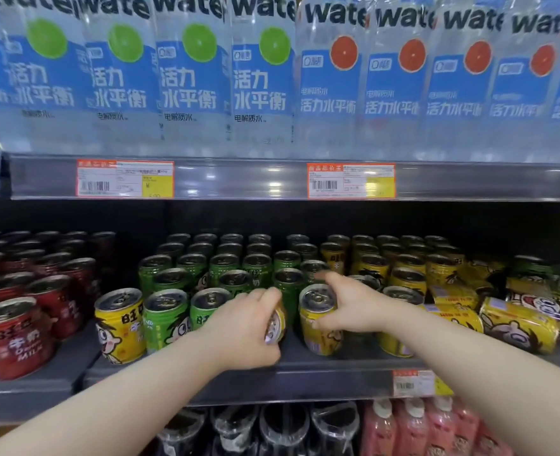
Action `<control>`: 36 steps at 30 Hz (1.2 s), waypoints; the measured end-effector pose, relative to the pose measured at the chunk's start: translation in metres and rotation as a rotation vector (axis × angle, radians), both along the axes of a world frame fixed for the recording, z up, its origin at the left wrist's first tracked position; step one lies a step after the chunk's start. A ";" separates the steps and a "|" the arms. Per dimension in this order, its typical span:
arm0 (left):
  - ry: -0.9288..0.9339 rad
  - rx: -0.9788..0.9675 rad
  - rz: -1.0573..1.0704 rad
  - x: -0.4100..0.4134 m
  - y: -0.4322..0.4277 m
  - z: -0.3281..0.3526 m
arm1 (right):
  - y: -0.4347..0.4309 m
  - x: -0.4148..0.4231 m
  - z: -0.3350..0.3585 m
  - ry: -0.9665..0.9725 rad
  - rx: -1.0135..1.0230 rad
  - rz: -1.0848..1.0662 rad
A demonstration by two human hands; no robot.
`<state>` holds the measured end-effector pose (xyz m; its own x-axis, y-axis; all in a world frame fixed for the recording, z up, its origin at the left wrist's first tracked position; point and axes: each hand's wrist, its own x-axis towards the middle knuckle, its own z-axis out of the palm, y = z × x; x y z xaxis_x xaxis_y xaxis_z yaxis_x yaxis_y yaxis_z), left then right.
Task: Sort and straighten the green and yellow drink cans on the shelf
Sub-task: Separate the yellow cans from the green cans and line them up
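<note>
Middle shelf (pixel 305 383): green cans (pixel 226 271) left-centre, yellow cans (pixel 403 268) right, several yellow toppled at far right. Left hand (pixel 249 327) clenched around a tilted yellow can (pixel 277 325) at the front edge. Right hand (pixel 347 304) grasps an upright yellow can (pixel 319 320) by its top.

green cans (pixel 226 274): upright, mid-shelf | yellow cans (pixel 403 268): upright right, some toppled far right

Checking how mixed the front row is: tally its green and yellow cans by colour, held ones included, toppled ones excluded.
Yellow: 4, namely leftmost can, tilted can in left hand, upright can in right hand, half-hidden can behind that forearm.
Green: 2, green cans side by side.
Total: 6
</note>
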<state>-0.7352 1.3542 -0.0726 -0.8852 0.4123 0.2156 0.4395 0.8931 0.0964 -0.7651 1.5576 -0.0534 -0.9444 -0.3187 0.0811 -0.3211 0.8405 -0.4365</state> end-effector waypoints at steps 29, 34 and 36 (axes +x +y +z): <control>-0.065 0.226 -0.028 -0.022 0.058 -0.013 | 0.066 0.028 0.011 0.310 0.199 -0.120; 0.140 0.126 -0.055 -0.009 0.082 -0.002 | 0.142 0.035 0.019 0.257 0.183 -0.380; 0.162 0.128 -0.107 -0.005 0.104 0.002 | 0.171 0.038 0.012 0.175 0.267 -0.476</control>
